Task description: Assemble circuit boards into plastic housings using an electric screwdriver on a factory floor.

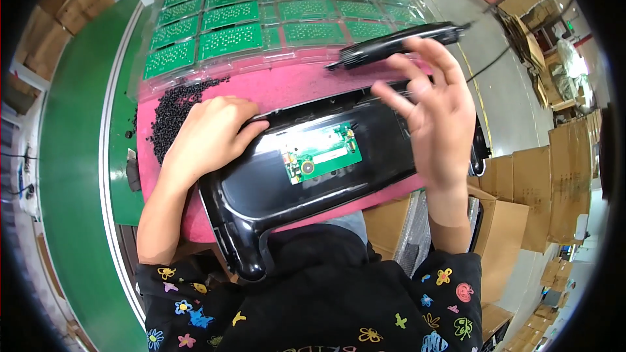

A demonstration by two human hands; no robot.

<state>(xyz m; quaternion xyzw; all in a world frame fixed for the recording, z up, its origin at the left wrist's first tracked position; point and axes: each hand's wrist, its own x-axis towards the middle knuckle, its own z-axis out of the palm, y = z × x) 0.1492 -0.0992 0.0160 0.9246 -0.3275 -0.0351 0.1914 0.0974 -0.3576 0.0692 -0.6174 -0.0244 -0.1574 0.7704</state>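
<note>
A glossy black plastic housing [261, 186] lies tilted across the pink mat, its curved handle-like end toward my body. Inside it sits a green circuit board [329, 164] with small parts on it. My left hand [218, 127] grips the housing's far left edge, thumb on top and fingers curled over the rim. Above the right end of the housing, my right hand [440, 107] is slightly blurred, with its fingers spread. Just beyond those fingers is a black electric screwdriver [391, 47], its tip pointing left; the fingers overlap it in view without closing round it.
Clear trays of green circuit boards [300, 10] cover the far side of the pink mat [293, 81]. A heap of tiny black pieces [171, 114] lies beside my left hand. A green surface [75, 156] runs along the left. Cardboard boxes [515, 221] stand at the right.
</note>
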